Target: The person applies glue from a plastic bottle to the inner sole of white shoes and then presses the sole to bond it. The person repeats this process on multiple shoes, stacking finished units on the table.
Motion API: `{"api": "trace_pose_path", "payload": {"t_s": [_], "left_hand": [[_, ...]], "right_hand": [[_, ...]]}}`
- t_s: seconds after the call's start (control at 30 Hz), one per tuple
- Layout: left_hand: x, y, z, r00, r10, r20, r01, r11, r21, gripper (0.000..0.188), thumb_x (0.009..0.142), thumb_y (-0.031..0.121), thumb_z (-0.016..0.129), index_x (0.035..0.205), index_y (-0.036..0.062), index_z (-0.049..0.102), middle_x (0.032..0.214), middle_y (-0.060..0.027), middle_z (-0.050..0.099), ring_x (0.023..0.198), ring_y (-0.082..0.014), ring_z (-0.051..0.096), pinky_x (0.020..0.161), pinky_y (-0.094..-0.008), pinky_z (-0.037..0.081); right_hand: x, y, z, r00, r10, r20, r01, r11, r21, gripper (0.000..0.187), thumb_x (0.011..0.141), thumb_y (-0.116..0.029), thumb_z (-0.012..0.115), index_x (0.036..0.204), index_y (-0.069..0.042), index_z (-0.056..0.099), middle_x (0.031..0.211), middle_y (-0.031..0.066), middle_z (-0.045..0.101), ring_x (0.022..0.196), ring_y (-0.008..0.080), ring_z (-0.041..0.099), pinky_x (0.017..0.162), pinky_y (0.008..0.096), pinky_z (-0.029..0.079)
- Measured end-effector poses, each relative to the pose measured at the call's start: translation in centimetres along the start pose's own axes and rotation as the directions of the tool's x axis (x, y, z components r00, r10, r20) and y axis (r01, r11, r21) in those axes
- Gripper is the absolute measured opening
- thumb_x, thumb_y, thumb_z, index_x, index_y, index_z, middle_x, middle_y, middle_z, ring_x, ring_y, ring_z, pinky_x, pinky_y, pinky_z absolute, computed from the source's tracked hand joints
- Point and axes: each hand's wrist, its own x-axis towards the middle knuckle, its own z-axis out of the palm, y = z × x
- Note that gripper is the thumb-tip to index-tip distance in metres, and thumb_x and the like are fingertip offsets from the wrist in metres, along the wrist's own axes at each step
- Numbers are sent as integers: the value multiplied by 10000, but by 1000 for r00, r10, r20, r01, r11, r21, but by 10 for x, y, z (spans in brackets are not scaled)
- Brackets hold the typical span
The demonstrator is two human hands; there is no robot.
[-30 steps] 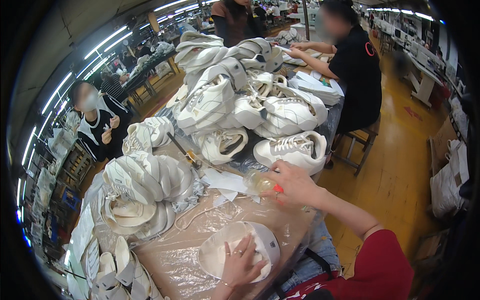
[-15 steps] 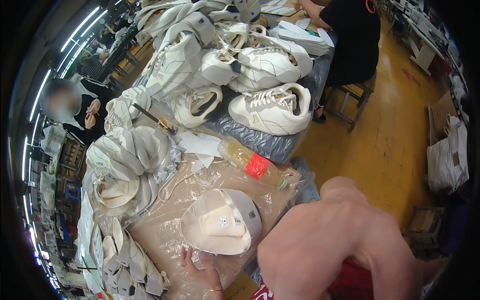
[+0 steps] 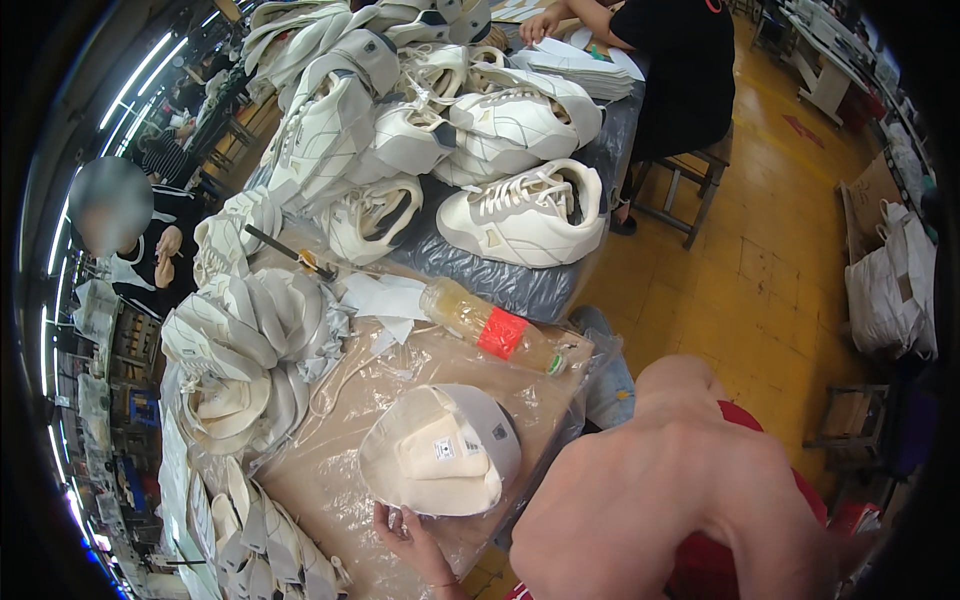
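Observation:
A cream shoe upper [image 3: 432,446], with a grey collar and a small printed label inside, lies on the plastic-covered tabletop. At its near edge is my left hand [image 3: 412,543], its fingers apart and the tips at or very near the rim; it grips nothing I can see. My right hand [image 3: 630,490] is raised close to the camera and looms large at the lower right. Only its back shows, so its fingers and anything in them are hidden. A clear bottle with a red label [image 3: 497,328] lies on its side beyond the upper.
Stacked uppers [image 3: 245,330] line the left side, and more uppers [image 3: 262,540] stand at the near left. Beyond the bottle, finished sneakers [image 3: 525,212] are piled on dark plastic. Paper scraps [image 3: 385,298] lie nearby. A co-worker in black [image 3: 680,80] sits at the far right.
My left hand has moved in toward the upper's near rim, and its fingers bend more. My right hand stays raised, its fingers still hidden. The view has shifted slightly.

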Motion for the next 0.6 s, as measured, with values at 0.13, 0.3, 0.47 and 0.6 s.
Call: {"api": "trace_pose_path", "payload": {"t_s": [0.13,0.3,0.47,0.6], "left_hand": [[-2,3,1,976,-193,97,207,964,-165,478,981,163,545,1403,10,382,1354,-157,456,1070,-209,549,832,-331,507],[-3,-3,1,940,-237,245,310,894,-324,428,1008,180,506,1357,-45,400,1249,-158,545,988,-214,623,739,-344,584],[0,-7,7,919,-248,305,355,858,-372,404,1014,192,492,1324,-58,421,1151,-170,610,939,-243,672,730,-350,610],[1,-6,10,894,-306,327,425,808,-407,397,1013,191,491,1316,-57,425,1152,-178,612,922,-255,678,722,-363,613]], "right_hand": [[-1,5,-2,1000,6,8,-6,1000,15,509,990,-524,439,1114,-84,663,944,59,587,761,126,531,674,277,440],[-1,11,-6,1000,19,-5,-19,1000,17,511,999,-506,434,1128,-65,657,943,53,593,760,113,527,666,264,436],[1,22,-6,999,36,-7,-36,999,18,513,1009,-488,430,1143,-45,651,942,46,600,759,100,524,658,252,432],[0,29,-11,995,76,-58,-76,997,11,514,1016,-474,427,1154,-30,646,941,41,606,758,89,522,652,242,430]]}}
